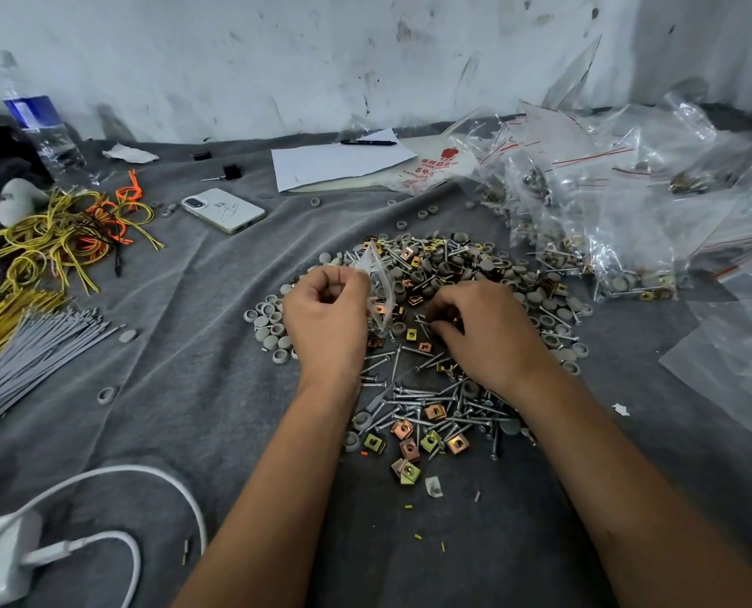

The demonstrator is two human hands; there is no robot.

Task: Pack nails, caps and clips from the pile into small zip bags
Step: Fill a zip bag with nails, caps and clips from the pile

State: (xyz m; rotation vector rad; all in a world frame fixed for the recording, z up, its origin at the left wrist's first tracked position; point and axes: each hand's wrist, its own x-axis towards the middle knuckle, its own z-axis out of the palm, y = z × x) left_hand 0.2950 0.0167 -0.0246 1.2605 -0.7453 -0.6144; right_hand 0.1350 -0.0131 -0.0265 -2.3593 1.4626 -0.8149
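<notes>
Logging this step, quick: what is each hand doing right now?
Left hand: holding a small zip bag.
Right hand: fingers curled down into the pile; cannot tell what it holds.

A big pile (435, 335) of shiny nails (413, 408), round gray caps (268, 326) and little square gold clips (409, 445) lies in the middle of the gray cloth. One small clear zip bag (380, 285) stands up at the pile's left side, with a few clips inside. Many filled bags (584, 221) lie far right.
</notes>
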